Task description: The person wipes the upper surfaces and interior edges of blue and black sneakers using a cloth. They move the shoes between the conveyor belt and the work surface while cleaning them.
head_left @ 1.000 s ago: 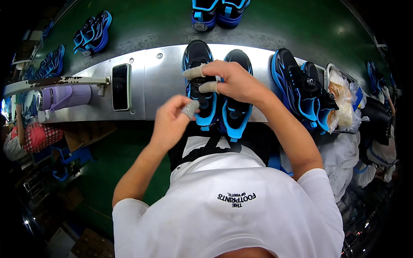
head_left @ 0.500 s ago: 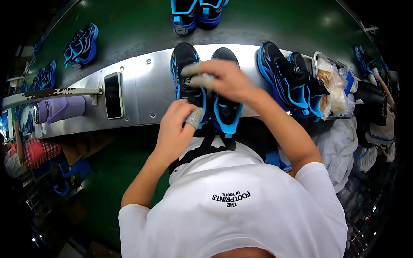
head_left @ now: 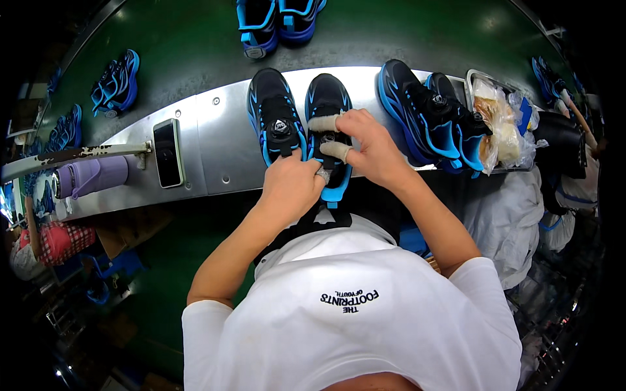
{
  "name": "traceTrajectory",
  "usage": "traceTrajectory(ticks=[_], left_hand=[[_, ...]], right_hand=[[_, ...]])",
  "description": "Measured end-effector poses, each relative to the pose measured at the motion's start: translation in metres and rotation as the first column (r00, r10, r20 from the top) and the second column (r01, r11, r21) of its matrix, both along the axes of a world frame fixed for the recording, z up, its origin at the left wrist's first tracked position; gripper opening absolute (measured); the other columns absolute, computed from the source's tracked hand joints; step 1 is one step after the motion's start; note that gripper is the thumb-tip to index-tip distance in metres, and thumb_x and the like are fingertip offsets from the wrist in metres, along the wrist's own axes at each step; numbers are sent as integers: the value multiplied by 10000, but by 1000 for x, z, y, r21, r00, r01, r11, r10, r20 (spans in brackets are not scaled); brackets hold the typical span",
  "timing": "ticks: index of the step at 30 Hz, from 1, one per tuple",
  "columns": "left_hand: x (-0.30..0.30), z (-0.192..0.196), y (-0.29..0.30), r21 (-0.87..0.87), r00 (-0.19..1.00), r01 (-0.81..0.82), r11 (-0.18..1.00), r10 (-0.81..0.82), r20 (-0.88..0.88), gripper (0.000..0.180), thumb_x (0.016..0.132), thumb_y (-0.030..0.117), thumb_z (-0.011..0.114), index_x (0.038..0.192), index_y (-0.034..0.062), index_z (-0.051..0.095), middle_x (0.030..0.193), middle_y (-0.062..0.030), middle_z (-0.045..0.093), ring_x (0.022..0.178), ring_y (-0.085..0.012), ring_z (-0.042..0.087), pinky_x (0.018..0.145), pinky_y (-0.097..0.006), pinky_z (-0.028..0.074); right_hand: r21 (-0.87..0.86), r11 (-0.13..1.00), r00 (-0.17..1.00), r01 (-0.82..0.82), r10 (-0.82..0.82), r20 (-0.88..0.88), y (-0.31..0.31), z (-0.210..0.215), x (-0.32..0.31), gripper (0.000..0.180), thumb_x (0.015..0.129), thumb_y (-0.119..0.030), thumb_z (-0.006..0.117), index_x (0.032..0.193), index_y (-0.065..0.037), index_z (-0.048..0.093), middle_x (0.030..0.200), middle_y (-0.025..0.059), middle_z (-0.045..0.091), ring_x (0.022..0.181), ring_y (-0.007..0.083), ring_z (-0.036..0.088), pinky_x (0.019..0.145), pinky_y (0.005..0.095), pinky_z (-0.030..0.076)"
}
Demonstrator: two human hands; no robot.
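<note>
Two black-and-blue sneakers stand side by side on the steel bench (head_left: 222,140), toes pointing away from me. My right hand (head_left: 365,146), with taped fingertips, grips the right sneaker (head_left: 328,104) over its tongue and round dial. At the heel end of that same sneaker, my left hand (head_left: 291,186) is closed on it. The left sneaker (head_left: 274,111) stands untouched beside it.
Another pair of black-and-blue sneakers (head_left: 427,117) lies right of my hands, next to a metal tray with plastic bags (head_left: 499,120). A phone (head_left: 168,153) lies on the bench at left, with a purple bottle (head_left: 91,177) further left. More sneakers (head_left: 274,19) ride the green belt (head_left: 391,32).
My right hand slid from the top of both shoes onto the right sneaker's tongue. My left hand moved to that sneaker's heel. The view shifted slightly.
</note>
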State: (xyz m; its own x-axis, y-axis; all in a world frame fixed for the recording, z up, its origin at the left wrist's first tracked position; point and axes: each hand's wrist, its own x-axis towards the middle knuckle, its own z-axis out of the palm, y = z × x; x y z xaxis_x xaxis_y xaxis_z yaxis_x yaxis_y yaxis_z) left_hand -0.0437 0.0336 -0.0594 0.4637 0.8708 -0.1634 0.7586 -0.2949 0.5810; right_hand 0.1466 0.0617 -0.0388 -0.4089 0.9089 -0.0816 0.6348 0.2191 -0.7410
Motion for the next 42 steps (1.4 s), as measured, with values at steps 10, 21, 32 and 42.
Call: traceTrajectory(ticks=[10, 21, 32, 42], left_hand=[[-150, 30, 140, 108, 930, -143, 984, 171, -325, 375, 896, 334, 511, 828, 31, 721, 670, -208, 601, 665, -341, 616, 640, -419, 463], [-55, -10, 287, 347, 969, 132, 928, -47, -243, 561, 824, 391, 705, 1348, 251, 561, 1162, -238, 594, 1103, -404, 560, 953, -449, 452], [-11, 19, 174, 32, 961, 171, 985, -160, -226, 349, 838, 381, 694, 1074, 129, 647, 846, -219, 670, 846, -403, 641, 757, -479, 496], [-8, 29, 11, -86, 987, -109, 990, 118, 107, 449, 799, 127, 677, 1230, 65, 565, 956, -168, 578, 715, -303, 615, 701, -397, 502]], right_hand=[[-226, 943, 932, 244, -292, -214, 28, 0, 43, 306, 934, -95, 607, 1235, -50, 646, 1133, 54, 662, 1047, 149, 607, 938, 270, 454], [-268, 959, 984, 88, -126, -126, 36, -11, 27, 275, 930, -108, 605, 1193, -48, 663, 1088, 80, 685, 918, 142, 618, 838, 269, 486], [-77, 941, 907, 329, -337, -253, 34, 3, 34, 319, 856, -151, 692, 1156, -48, 652, 966, 93, 631, 854, 221, 596, 801, 302, 489], [358, 931, 990, 71, -23, -136, 62, -11, -3, 633, 756, -20, 701, 1359, -110, 532, 1406, 119, 507, 1272, 319, 489, 1057, 378, 406]])
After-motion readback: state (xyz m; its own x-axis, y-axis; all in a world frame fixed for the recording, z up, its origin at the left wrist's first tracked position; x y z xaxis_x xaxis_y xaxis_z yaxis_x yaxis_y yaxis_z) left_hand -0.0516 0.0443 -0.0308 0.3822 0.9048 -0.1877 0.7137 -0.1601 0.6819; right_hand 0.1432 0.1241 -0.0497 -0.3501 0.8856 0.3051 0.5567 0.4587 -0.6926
